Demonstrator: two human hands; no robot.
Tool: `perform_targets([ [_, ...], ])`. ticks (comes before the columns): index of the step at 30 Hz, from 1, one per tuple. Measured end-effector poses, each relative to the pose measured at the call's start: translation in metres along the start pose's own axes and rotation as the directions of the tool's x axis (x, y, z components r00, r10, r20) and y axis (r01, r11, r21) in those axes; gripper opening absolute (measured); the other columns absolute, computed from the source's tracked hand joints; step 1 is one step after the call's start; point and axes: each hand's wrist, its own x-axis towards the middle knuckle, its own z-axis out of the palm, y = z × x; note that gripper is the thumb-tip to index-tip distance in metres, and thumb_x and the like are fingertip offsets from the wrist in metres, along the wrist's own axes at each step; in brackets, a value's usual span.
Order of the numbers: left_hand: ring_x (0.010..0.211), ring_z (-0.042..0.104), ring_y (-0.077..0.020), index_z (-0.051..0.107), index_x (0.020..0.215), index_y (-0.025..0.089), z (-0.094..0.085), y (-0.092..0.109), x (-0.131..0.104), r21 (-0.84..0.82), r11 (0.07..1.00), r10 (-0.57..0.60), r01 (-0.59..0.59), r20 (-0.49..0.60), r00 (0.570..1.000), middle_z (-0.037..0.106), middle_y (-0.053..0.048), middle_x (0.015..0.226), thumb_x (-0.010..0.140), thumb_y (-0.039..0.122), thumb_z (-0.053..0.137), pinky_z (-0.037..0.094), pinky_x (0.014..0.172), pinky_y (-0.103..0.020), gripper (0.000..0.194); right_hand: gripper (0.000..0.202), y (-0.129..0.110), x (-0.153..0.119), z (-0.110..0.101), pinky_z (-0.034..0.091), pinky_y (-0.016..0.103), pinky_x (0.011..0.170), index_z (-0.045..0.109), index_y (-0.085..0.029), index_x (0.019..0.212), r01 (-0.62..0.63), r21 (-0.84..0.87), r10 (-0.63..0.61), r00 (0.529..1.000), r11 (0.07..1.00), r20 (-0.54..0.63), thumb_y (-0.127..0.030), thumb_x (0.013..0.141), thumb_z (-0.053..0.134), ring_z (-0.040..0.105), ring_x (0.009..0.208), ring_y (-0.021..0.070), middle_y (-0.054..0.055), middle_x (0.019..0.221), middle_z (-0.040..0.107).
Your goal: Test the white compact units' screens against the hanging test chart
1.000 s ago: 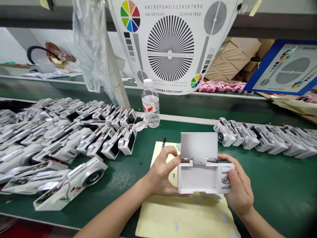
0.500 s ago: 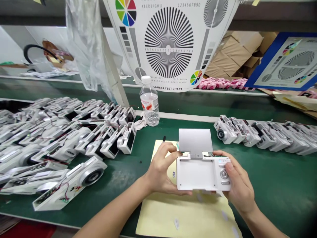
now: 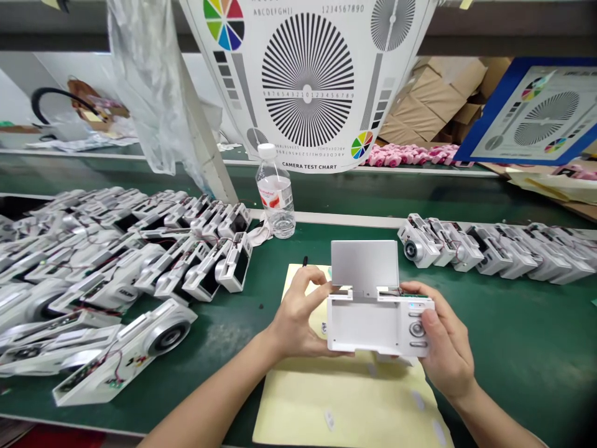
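Observation:
A white camera (image 3: 366, 326) is held level above a yellow sheet (image 3: 298, 398), its back with round and long buttons facing me. A flat grey screen panel (image 3: 364, 266) stands raised from its top edge. My left hand (image 3: 301, 317) grips the camera's left end, fingers at the top corner and thumb below. My right hand (image 3: 448, 342) holds the right end, the thumb beside the buttons and the fingers behind.
Many white cameras (image 3: 112, 267) crowd the left of the green table (image 3: 513, 336); a row of cameras (image 3: 527, 255) lies at the right. Behind stands a water bottle (image 3: 276, 193) under a hanging test chart (image 3: 308, 81). A blue-framed chart (image 3: 536, 112) leans at the upper right.
The camera in my hands has tilted slightly, and its raised panel looks a little larger. The whole view has shifted slightly.

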Motion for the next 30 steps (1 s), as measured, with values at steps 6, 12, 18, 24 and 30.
perform_targets([
  [6,0.092,0.045,-0.0227,0.046,0.108,0.017,0.000,-0.001,0.000,0.000,1.000,-0.001,0.001,0.000,1.000,0.041,-0.008,0.095,0.055,0.063,0.066,0.044,0.078,-0.038,0.073,0.032,0.000,-0.001,0.000,0.026,0.023,0.040,0.057,-0.023,0.103,0.015,-0.005,-0.015,1.000,1.000,0.004,-0.044,0.084,0.043,0.039,0.043,0.0103,-0.001,0.058,0.054],
  [12,0.093,0.045,-0.0231,0.047,0.109,0.017,0.000,0.000,-0.001,-0.005,1.000,-0.021,0.021,0.027,0.999,0.041,-0.009,0.097,0.056,0.062,0.066,0.044,0.080,-0.038,0.072,0.032,0.000,0.000,-0.001,0.026,0.021,0.037,0.057,-0.022,0.103,-0.004,0.015,0.004,1.000,1.000,0.021,-0.044,0.084,0.043,0.035,0.038,0.0080,-0.002,0.055,0.052],
  [18,0.090,0.046,-0.0235,0.047,0.106,0.016,-0.001,0.000,-0.001,-0.010,1.000,-0.017,0.017,0.028,0.999,0.045,-0.010,0.095,0.056,0.063,0.065,0.044,0.079,-0.040,0.071,0.033,-0.006,0.000,0.002,0.035,0.018,0.032,0.054,-0.022,0.104,-0.117,0.077,0.114,0.993,0.990,0.043,-0.045,0.083,0.045,0.042,0.036,0.0086,-0.003,0.052,0.052],
  [24,0.082,0.049,-0.0224,0.049,0.099,0.014,0.000,0.000,0.003,-0.003,1.000,0.011,-0.011,0.001,1.000,0.052,-0.008,0.084,0.053,0.060,0.069,0.044,0.076,-0.038,0.068,0.037,-0.010,0.003,0.001,0.047,0.022,0.033,0.047,-0.020,0.110,-0.244,0.132,0.228,0.965,0.961,0.128,-0.046,0.083,0.044,0.053,0.040,0.0115,-0.001,0.062,0.056],
  [30,0.077,0.050,-0.0212,0.047,0.096,0.016,0.007,0.001,0.001,0.020,0.999,0.039,-0.038,-0.074,0.996,0.053,-0.005,0.077,0.053,0.064,0.066,0.043,0.072,-0.036,0.068,0.040,0.012,0.025,0.000,0.051,0.020,0.047,0.050,-0.020,0.104,-0.180,0.030,0.167,0.955,0.983,0.246,-0.035,0.069,0.065,0.057,0.062,0.0117,0.002,0.085,0.058],
])
